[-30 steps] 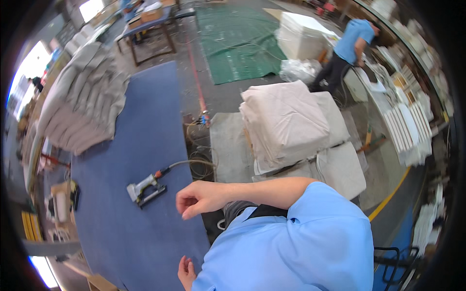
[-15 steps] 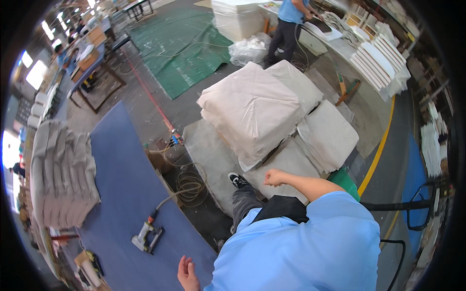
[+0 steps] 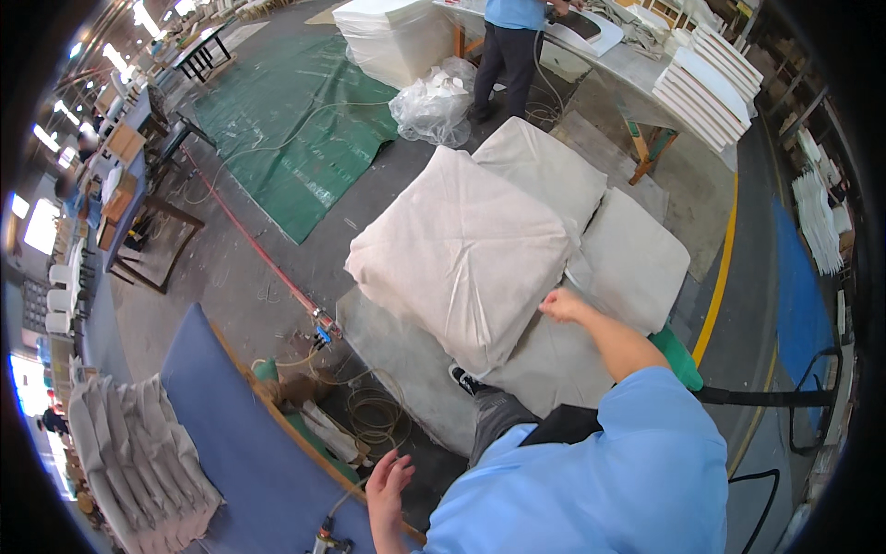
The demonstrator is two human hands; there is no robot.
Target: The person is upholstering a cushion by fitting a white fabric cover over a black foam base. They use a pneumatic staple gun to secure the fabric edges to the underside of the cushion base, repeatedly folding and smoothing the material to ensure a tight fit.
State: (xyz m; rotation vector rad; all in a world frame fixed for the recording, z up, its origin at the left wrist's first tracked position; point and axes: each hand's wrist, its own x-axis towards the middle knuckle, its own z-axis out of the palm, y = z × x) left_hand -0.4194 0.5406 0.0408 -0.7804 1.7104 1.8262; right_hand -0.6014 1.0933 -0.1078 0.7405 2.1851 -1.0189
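Note:
My right hand (image 3: 565,305) is a loose fist with curled fingers, close to the right edge of a big stack of white fabric-covered cushions (image 3: 461,245). Contact with the stack cannot be told. More white padded pieces (image 3: 637,258) lie behind and to the right of it. My left hand (image 3: 389,480), fingers bent and apart with nothing in them, hangs by the edge of a blue-topped table (image 3: 249,443). Just left of that hand a nail gun (image 3: 325,540) lies on the table, partly cut off by the lower rim.
Folded grey covers (image 3: 138,462) are piled on the table's left. A coiled air hose (image 3: 378,415) and a red pipe (image 3: 249,235) lie on the floor. A green tarp (image 3: 295,129) spreads ahead. A co-worker (image 3: 506,55) stands at a far workbench (image 3: 637,88).
I have moved forward, nearer the cushion stack, and the table and nail gun have slid down in view. My right hand has come beside the stack; my left hand is raised a little.

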